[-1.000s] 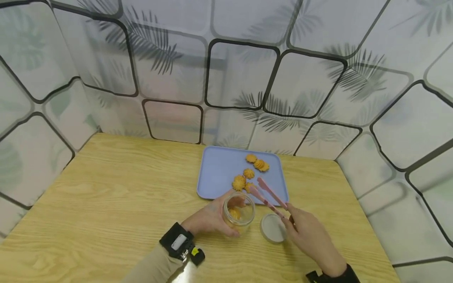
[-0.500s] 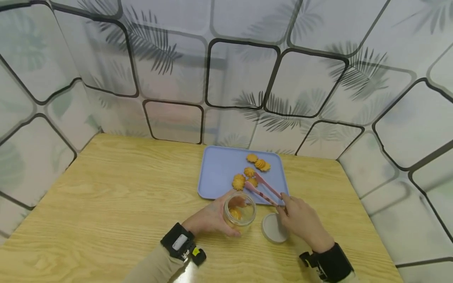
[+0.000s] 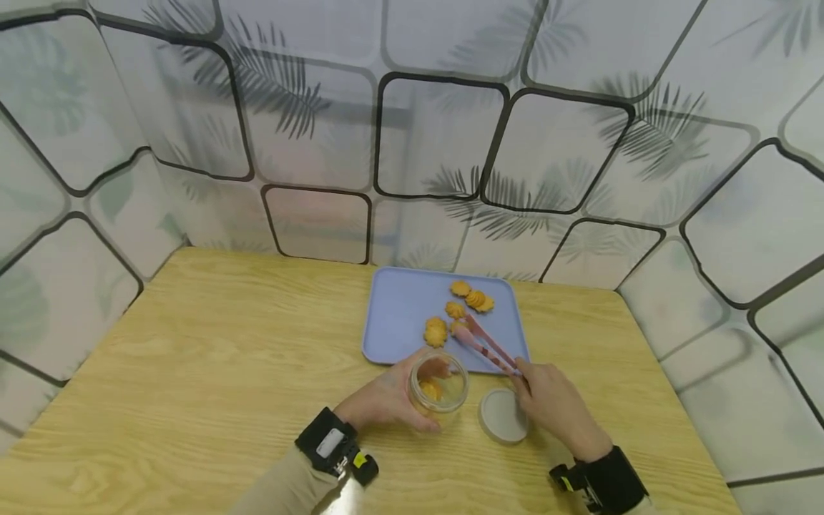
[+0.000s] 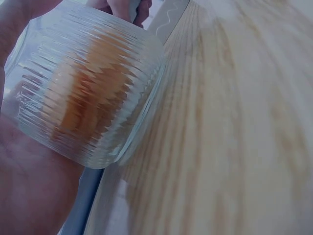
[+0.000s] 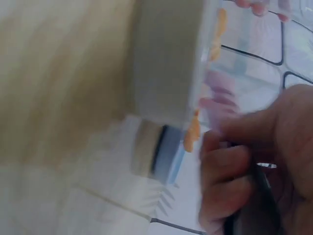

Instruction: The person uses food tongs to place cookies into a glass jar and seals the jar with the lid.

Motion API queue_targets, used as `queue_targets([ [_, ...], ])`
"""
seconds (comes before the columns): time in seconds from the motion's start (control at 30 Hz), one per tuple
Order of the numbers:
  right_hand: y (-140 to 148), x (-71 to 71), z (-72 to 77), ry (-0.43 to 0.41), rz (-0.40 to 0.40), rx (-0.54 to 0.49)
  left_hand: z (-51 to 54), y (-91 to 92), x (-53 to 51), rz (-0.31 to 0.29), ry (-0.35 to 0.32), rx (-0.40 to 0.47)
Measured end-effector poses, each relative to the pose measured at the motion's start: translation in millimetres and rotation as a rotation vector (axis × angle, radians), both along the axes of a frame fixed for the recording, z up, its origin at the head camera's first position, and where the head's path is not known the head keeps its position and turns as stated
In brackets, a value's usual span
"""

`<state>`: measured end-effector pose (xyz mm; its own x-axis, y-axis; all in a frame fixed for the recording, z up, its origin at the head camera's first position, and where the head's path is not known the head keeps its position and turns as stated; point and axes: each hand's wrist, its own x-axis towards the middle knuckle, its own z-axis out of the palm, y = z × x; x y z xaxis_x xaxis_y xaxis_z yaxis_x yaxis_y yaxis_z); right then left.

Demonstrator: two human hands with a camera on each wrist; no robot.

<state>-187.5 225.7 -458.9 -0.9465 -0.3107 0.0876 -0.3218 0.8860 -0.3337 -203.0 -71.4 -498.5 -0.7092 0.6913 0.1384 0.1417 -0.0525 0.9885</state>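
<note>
My left hand (image 3: 393, 399) grips a clear glass jar (image 3: 453, 395), its thumb and fingers around the side. Several orange-brown cookies (image 4: 90, 93) show through the jar's ribbed wall in the left wrist view. Pink tongs (image 3: 478, 345) are held in my right hand (image 3: 555, 406), fingers curled around the handle end. The tips of the tongs are at a cookie (image 3: 458, 327) near the front of the blue tray (image 3: 399, 307); whether they squeeze it is too small to tell. More cookies (image 3: 435, 332) lie on the tray beside and behind it.
A round pale lid (image 3: 504, 416) lies on the wooden table (image 3: 225, 372) between the jar and my right hand, and it looms large in the right wrist view. A patterned curtain (image 3: 322, 143) stands behind and at both sides of the table.
My right hand has moved forward and left, bringing the tongs' tips to the front cookie, and the tips have drawn closer together. The left hand keeps the jar in place.
</note>
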Motion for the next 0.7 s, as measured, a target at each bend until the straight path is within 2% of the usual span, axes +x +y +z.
queue_targets([
  [0.13,4.3,4.7,-1.4,0.057,-0.010,-0.023,-1.5,1.6,0.6,0.002,0.004,-0.002],
  [0.33,4.7,11.6,5.6,0.048,-0.002,-0.041,-1.7,0.0,1.0,0.010,0.003,-0.010],
  [0.43,4.3,20.2,13.1,0.037,0.004,-0.110,-1.9,0.8,1.4,0.004,-0.013,-0.007],
  [0.7,4.2,58.3,39.9,0.125,0.107,-0.353,-0.1,-0.4,-0.2,0.010,-0.007,-0.021],
])
